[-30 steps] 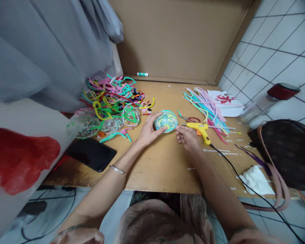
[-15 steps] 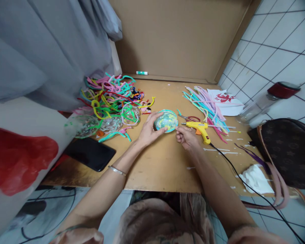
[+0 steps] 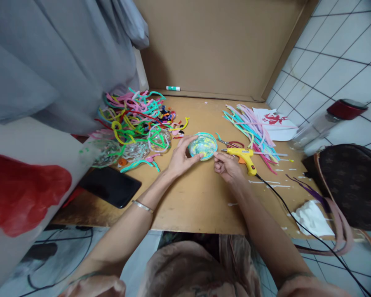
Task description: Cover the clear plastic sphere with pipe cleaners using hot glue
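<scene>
My left hand (image 3: 179, 159) grips the left side of a small round bowl-like piece (image 3: 204, 145), patterned in teal, yellow and white with a teal rim. The thumb lies on its near edge. At the bowl's right edge is my right hand (image 3: 225, 166), fingers curled with thumb and forefinger pinched together; whatever is between them is too small to make out. Just right of that hand lies a yellow hot glue gun (image 3: 246, 158), its nozzle pointing left. Red-handled scissors (image 3: 233, 144) rest behind the glue gun.
A tangled heap of pipe cleaners (image 3: 132, 111) covers the back left, with clear round pieces (image 3: 136, 151) in front. Nearby lies a black phone (image 3: 113, 186). Straight pipe cleaners (image 3: 250, 128), a bottle (image 3: 326, 123), a brown bag (image 3: 349, 185) and crumpled tissue (image 3: 312, 218) occupy the right.
The bowl's near side tilts slightly differently, and both hands stay almost in the same place. Nothing has been let go.
</scene>
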A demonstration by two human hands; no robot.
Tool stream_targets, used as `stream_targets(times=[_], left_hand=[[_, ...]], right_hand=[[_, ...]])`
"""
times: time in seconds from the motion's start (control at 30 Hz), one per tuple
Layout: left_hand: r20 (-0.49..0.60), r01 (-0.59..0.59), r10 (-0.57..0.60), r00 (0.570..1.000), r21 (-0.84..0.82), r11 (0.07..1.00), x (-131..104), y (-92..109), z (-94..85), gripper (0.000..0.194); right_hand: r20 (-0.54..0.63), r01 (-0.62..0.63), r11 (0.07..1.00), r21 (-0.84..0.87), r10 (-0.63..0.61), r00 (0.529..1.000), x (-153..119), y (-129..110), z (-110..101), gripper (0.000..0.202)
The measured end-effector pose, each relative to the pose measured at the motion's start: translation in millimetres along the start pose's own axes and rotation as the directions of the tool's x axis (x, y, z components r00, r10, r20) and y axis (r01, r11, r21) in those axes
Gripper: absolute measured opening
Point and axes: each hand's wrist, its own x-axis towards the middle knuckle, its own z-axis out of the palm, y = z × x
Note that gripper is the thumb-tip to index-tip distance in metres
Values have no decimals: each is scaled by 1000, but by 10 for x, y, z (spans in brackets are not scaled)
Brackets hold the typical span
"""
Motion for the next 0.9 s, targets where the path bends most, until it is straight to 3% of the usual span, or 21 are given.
stream_targets(times=[0.2, 0.3, 0.37, 0.43, 0.5, 0.53, 0.6, 0.67, 0.8, 0.9], left_hand=[[-1, 41, -41, 999, 23, 999, 10, 18, -27, 63], [53, 51, -52, 997, 16, 999, 17, 19, -69, 60], [110, 62, -62, 992, 6, 998, 25, 2, -105, 55], [175, 53, -52, 983, -5, 999, 35, -29, -139, 55], [223, 15, -11, 975, -19, 1000, 41, -61, -162, 61], [236, -11, 17, 972, -25, 1000, 43, -72, -169, 65], [237, -60, 65, 969, -28, 998, 40, -80, -170, 71], [208, -80, 84, 974, -31, 996, 32, -69, -162, 74], [153, -43, 55, 987, -77, 996, 12, -24, -131, 71], [132, -18, 42, 990, -173, 985, 2, 0, -91, 63]], right_hand=[[3, 41, 991, -129, -41, 999, 29, 55, -25, 39], [-13, 187, 927, -326, -202, 979, 72, 104, -58, 35], [-50, 340, 805, -486, -414, 909, 100, 130, -81, 31], [-32, 461, 619, -636, -618, 786, 114, 143, -100, 30], [81, 537, 433, -724, -720, 690, 116, 142, -117, 36], [156, 571, 365, -736, -729, 667, 116, 138, -126, 39], [284, 630, 292, -719, -704, 651, 121, 131, -145, 41], [349, 661, 284, -695, -670, 655, 137, 126, -166, 43], [329, 641, 317, -699, -653, 682, 156, 109, -190, 48], [303, 599, 264, -756, -670, 678, 128, 79, -180, 52]])
